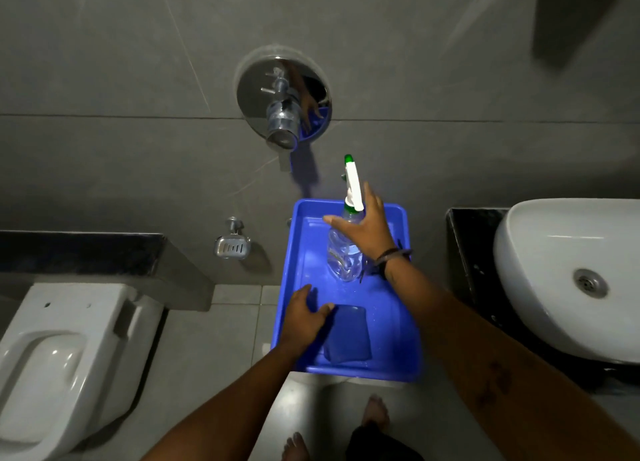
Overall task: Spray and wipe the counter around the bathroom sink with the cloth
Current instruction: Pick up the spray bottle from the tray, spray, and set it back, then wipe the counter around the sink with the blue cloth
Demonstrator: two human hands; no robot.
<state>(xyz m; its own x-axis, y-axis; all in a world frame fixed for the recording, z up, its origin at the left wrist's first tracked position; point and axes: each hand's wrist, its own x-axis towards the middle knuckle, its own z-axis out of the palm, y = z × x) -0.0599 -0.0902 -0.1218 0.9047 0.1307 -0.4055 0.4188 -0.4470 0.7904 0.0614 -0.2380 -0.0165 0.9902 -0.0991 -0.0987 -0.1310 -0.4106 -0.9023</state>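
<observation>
A clear spray bottle (341,256) with a white and green trigger head lies in a blue plastic tray (298,273). My right hand (367,228) hovers over the bottle's neck, fingers spread, not closed on it. A folded blue cloth (349,336) lies in the near part of the tray. My left hand (306,316) rests on the tray's left side, thumb touching the cloth's corner. The white sink (554,273) sits on a dark counter (467,252) at the right.
A chrome wall mixer tap (282,103) is above the tray. A metal soap dish (232,247) hangs on the wall to the left. A white toilet (59,353) stands at the lower left under a dark ledge (86,252). My bare feet show at the bottom.
</observation>
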